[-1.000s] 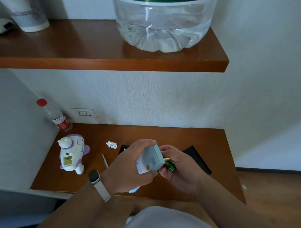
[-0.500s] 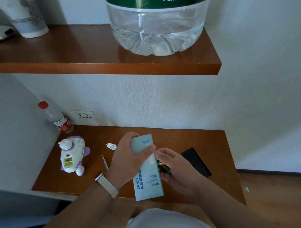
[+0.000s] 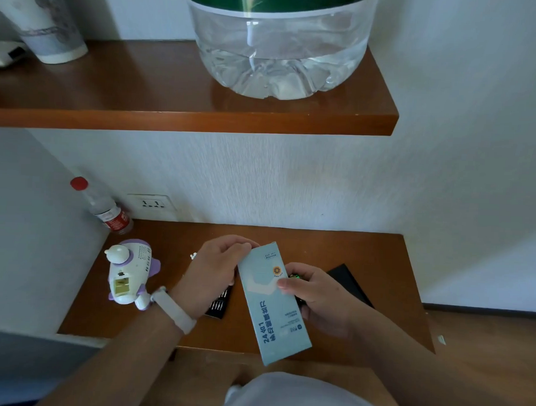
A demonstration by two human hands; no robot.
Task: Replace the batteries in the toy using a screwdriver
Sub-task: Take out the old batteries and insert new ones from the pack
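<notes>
Upper shelf (image 3: pixel 173 108) ran across the far wall, with a big clear water jug (image 3: pixel 281 51) on it at centre and a patterned cup (image 3: pixel 51 28) at its far left. Wooden worktop (image 3: pixel 335 247) sat below.

Left hand (image 3: pixel 215 271), white wristband (image 3: pixel 173 309) on the wrist: grip closed round the far end of the light-blue box (image 3: pixel 272 309), fingers wrapped over its top edge. The box was held above the worktop's near-centre, long axis near-to-far, printed face up.

Right hand (image 3: pixel 315 295): thumb lay on the box face, fingers curled in around the green batteries (image 3: pixel 294 276). Only a sliver of green showed, so I couldn't tell the count.

Toy plane (image 3: pixel 130 274), white and purple, lay on the left of the worktop, well clear of both hands, with its battery bay open and facing up.

Black case lid (image 3: pixel 349 281) lay on the worktop just right of the right hand. Black bit tray (image 3: pixel 219 304) lay partly under the left hand.

Small red-capped bottle (image 3: pixel 105 209) leaned in the far-left corner, beside the wall socket (image 3: pixel 152 203).

Tiny white piece (image 3: pixel 193 255) lay just left of the left hand; too small to identify.
</notes>
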